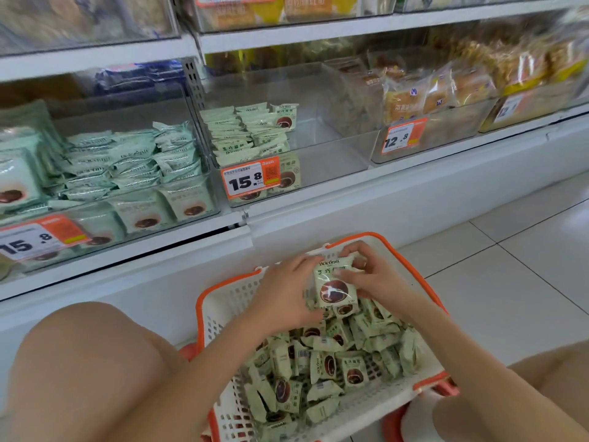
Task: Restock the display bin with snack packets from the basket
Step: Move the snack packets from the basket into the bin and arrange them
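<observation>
A packet (334, 283) is held upright over the basket (229, 301), gripped between left hand (287, 295) and right hand (373, 279). The slick wrapper may slip on the lift to the half-empty bin (334, 161), toppling its stacked rows.

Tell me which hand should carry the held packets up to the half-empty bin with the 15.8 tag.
Probably the left hand. It sits on the bin's side of the basket and holds the packets against the right hand. The bin stands up and to the left, so the right arm would reach across.
</observation>
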The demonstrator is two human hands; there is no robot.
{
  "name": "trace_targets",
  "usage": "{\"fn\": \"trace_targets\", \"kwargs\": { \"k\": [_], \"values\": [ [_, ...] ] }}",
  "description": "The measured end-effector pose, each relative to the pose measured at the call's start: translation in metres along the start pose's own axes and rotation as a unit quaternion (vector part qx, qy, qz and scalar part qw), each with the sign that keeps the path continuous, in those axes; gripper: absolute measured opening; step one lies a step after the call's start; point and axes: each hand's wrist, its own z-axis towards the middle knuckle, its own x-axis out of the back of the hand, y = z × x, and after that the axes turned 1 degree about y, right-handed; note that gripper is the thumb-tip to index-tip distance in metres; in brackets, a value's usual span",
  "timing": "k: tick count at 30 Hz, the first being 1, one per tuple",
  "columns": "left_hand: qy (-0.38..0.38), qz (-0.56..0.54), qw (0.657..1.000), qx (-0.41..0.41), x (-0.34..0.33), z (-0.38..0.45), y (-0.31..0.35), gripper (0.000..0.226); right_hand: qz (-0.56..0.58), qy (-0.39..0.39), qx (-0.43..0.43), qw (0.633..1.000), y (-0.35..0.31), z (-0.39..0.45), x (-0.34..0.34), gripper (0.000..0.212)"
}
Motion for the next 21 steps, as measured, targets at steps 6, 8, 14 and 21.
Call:
{"fn": "trace_targets", "kwargs": {
  "k": [6, 8, 14, 21],
  "values": [
    [0.095, 0.104, 0.982, -0.126, 0.062, 0.025, -0.011, 0.078, -0.214, -0.035, 0.063, 0.974, -0.073, 0.021, 0.013, 0.022],
    [0.19, 0.119, 0.963, -0.148, 0.087, 0.043, -0.022, 0.06, -0.216, -0.005, 0.106, 0.971, -0.107, 0.035, 0.018, 0.022],
    [0.277, 0.215, 0.933, -0.086, 0.13, 0.096, -0.07, 0.06, -0.243, 0.19, 0.252, 0.917, -0.201, 0.122, 0.033, 0.023],
    [0.192, 0.319, 0.927, -0.054, 0.133, 0.117, -0.106, 0.071, -0.454, 0.163, 0.24, 0.842, -0.215, 0.288, 0.019, 0.028]
  ]
}}
